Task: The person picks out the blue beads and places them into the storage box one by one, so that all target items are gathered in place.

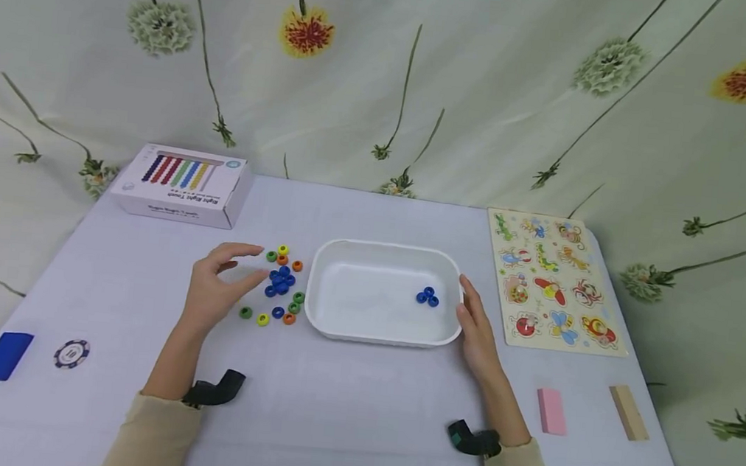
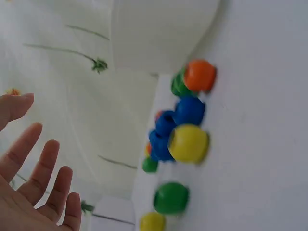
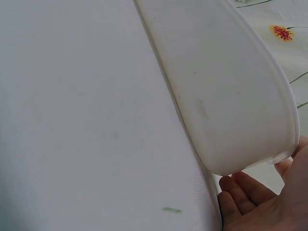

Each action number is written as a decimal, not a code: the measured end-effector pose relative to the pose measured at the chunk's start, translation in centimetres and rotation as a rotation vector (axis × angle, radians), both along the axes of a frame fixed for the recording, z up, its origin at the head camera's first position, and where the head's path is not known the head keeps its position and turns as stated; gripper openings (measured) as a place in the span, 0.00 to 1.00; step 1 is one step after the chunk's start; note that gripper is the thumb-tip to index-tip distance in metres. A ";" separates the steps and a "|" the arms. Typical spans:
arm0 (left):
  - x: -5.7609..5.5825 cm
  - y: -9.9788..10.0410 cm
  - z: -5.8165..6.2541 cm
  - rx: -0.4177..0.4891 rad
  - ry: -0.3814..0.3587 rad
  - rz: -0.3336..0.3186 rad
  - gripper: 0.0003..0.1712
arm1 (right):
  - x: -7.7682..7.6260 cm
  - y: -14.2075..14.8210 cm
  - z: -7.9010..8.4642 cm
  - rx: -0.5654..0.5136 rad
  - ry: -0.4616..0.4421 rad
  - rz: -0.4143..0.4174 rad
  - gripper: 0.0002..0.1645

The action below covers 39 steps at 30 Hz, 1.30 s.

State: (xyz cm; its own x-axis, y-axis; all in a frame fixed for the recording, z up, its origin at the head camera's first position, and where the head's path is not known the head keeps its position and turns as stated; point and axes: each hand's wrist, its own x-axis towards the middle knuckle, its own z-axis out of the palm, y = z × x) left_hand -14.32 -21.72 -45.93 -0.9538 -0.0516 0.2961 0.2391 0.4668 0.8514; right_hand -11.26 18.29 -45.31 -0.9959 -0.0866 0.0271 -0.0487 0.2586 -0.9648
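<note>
My left hand (image 1: 213, 289) hovers beside a loose group of coloured beads, thumb and fingers spread apart with nothing between them. Several blue beads (image 1: 281, 288) lie bunched in the middle of that group. Around them are green beads (image 1: 245, 312), yellow beads (image 1: 262, 319) and orange beads (image 1: 297, 265). A white tray (image 1: 360, 302) stands just right of the beads, with three blue beads (image 1: 428, 297) near its right end. With its fingers at the end wall and rim, my right hand (image 1: 480, 335) holds the tray's right end. The right wrist view shows its fingers (image 3: 248, 190) low against the tray's outer wall.
A white box (image 1: 180, 186) sits at the back left, and a picture puzzle board (image 1: 551, 282) lies on the right. Nearer left are a blue block (image 1: 5, 356) and a poker chip (image 1: 72, 354). Nearer right lie a pink block (image 1: 552, 411) and a wooden block (image 1: 629, 413).
</note>
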 end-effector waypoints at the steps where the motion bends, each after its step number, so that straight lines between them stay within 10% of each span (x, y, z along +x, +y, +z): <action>1: -0.2 -1.0 -1.1 0.006 -0.024 0.027 0.21 | 0.0 0.0 0.0 0.001 0.002 -0.001 0.28; 4: -0.1 -2.2 -2.7 0.007 -0.130 0.062 0.22 | -0.1 0.3 -0.3 -0.003 0.009 0.005 0.28; 10: 0.8 -1.3 -2.2 -0.043 -0.262 0.025 0.25 | -0.9 0.9 -2.1 -0.017 0.015 0.026 0.28; 30: 1.0 -0.1 -3.0 -0.305 -0.101 0.062 0.12 | -0.6 0.6 -1.5 -0.017 0.015 0.013 0.28; 39: 1.7 3.8 2.5 -0.230 -0.057 0.020 0.14 | -0.1 0.2 -0.4 -0.009 0.018 0.017 0.28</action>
